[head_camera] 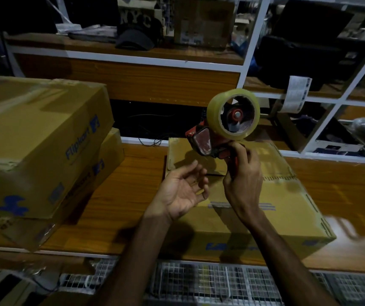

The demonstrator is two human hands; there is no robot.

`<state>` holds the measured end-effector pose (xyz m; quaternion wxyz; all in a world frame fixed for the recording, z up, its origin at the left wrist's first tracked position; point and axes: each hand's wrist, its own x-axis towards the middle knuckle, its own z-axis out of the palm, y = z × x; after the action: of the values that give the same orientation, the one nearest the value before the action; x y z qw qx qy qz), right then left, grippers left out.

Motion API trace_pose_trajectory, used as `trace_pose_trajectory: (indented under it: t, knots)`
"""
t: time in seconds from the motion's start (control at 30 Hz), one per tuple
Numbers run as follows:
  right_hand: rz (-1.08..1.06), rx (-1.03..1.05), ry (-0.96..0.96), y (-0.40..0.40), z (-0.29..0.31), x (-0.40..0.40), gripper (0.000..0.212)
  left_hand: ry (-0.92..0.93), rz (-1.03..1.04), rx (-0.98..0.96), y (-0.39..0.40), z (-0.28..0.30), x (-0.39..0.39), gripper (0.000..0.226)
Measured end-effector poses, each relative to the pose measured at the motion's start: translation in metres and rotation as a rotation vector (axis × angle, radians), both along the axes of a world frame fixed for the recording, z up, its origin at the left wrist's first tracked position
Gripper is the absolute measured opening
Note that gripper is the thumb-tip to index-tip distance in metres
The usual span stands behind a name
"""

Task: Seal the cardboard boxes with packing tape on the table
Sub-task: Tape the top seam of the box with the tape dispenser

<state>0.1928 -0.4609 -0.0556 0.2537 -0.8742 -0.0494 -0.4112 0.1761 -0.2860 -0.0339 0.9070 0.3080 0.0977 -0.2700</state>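
From the head view, we judge that we are preparing the tape before sealing: our right hand (242, 173) grips the handle of the tape dispenser (225, 124) and holds it above the cardboard box (265, 208) on the table (133, 195). Our left hand (183, 191) is relaxed, palm up, holding nothing, just beside the dispenser. The next move probably needs these fingers to pull the tape end down to the box's open seam.

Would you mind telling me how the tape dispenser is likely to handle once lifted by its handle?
The tape dispenser probably feels top-heavy: its thick tape roll sits above the handle gripped by the right hand. Its red frame looks rigid, so it shouldn't flex. The roll would likely spin on its hub if nudged.
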Motion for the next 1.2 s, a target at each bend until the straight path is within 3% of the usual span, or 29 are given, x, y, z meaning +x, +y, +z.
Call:
trace_pose_trajectory:
  t: [0.23,0.4,0.67,0.9,1.0,1.2]
  knots:
    - [0.107,0.034,0.018,0.020,-0.008,0.011,0.053,-0.087,-0.036,0.146,0.043,-0.007,0.018,0.009]
    - [0.077,-0.032,0.052,0.039,-0.012,0.029,0.062,-0.206,-0.002,0.459,0.075,-0.010,0.054,0.020]
    - [0.041,-0.132,0.156,0.044,-0.023,0.051,0.055,-0.262,-0.005,0.865,0.103,-0.034,0.092,0.018]
    - [-0.006,-0.158,0.103,0.025,-0.027,0.047,0.039,-0.309,0.032,1.010,0.112,-0.056,0.101,0.024]
    - [-0.057,-0.158,0.089,0.006,-0.030,0.057,0.058,-0.348,0.028,0.967,0.128,-0.069,0.104,0.021]
    - [-0.002,-0.169,0.074,0.004,-0.038,0.069,0.067,-0.376,0.063,0.923,0.131,-0.089,0.107,0.019]
